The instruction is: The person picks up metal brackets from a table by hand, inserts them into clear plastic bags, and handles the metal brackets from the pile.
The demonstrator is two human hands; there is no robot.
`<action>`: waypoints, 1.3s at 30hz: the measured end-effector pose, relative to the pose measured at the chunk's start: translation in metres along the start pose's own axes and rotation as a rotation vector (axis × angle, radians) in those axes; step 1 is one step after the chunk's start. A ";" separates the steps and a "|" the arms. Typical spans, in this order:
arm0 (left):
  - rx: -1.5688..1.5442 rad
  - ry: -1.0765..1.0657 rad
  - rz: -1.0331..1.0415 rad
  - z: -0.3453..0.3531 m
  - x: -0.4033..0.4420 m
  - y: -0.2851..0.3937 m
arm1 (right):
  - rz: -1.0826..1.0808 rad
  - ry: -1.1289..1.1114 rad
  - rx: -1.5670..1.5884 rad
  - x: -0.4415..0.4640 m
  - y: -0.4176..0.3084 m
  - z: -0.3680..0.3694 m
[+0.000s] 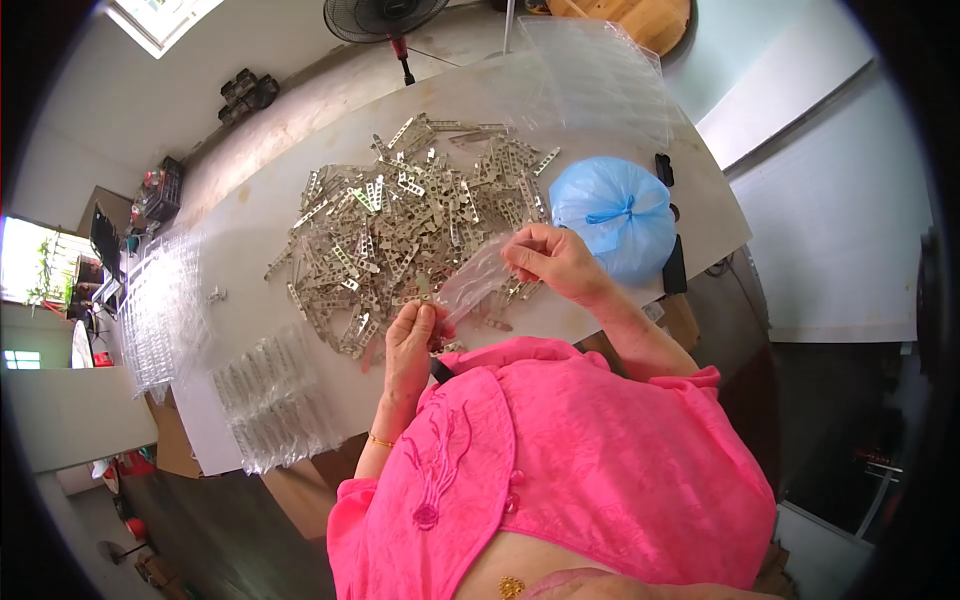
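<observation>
A clear plastic bag (474, 284) is stretched between my two hands, over the near edge of a large pile of metal strips (390, 220). My left hand (412, 335) pinches its lower left end, fingers closed. The opposite end is held by my right hand (552, 262), thumb and fingers pressed together. Whether a metal piece is also in my left hand is too small to tell. Just right of my right hand sits a tied blue plastic bag (615, 218).
Filled clear packets (275, 398) lie at the table's near left, with more clear plastic sheets (160, 315) beyond. Flat clear bags (600, 80) rest at the far right of the table (250, 215). A black fan (385, 15) stands behind it.
</observation>
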State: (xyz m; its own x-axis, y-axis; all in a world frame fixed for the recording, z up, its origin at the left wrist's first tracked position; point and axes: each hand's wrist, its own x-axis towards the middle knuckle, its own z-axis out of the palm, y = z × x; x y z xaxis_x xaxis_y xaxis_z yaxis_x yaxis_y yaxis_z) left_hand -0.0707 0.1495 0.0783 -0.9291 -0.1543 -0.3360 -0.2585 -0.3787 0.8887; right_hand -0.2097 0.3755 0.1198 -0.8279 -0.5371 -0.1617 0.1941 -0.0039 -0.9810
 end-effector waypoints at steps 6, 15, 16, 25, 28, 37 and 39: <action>-0.025 0.083 -0.040 0.001 -0.002 0.000 | -0.064 0.093 -0.156 0.013 -0.004 -0.004; 0.016 -0.105 0.009 0.005 -0.024 0.054 | -0.871 0.302 -1.047 0.014 -0.023 0.042; 0.015 -0.097 0.016 0.005 -0.026 0.055 | -0.881 0.265 -1.081 0.012 -0.020 0.049; -0.536 -0.303 -0.126 -0.039 -0.024 0.047 | -1.070 -0.245 -0.982 -0.010 -0.003 0.100; -0.410 -0.213 -0.106 -0.055 -0.025 0.040 | -1.011 -0.261 -0.894 -0.012 0.005 0.121; -0.034 -0.165 0.022 -0.082 -0.033 0.054 | -0.126 -0.059 -0.146 -0.010 0.019 0.128; 0.081 -0.259 0.002 -0.083 -0.034 0.053 | 0.097 -0.082 0.095 -0.009 0.015 0.124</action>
State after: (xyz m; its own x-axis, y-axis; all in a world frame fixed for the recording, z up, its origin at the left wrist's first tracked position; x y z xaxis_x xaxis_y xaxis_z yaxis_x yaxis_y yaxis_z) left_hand -0.0311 0.0584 0.1108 -0.9635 0.0881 -0.2527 -0.2676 -0.3032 0.9146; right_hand -0.1340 0.2755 0.1197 -0.7579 -0.6058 -0.2422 0.3236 -0.0266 -0.9458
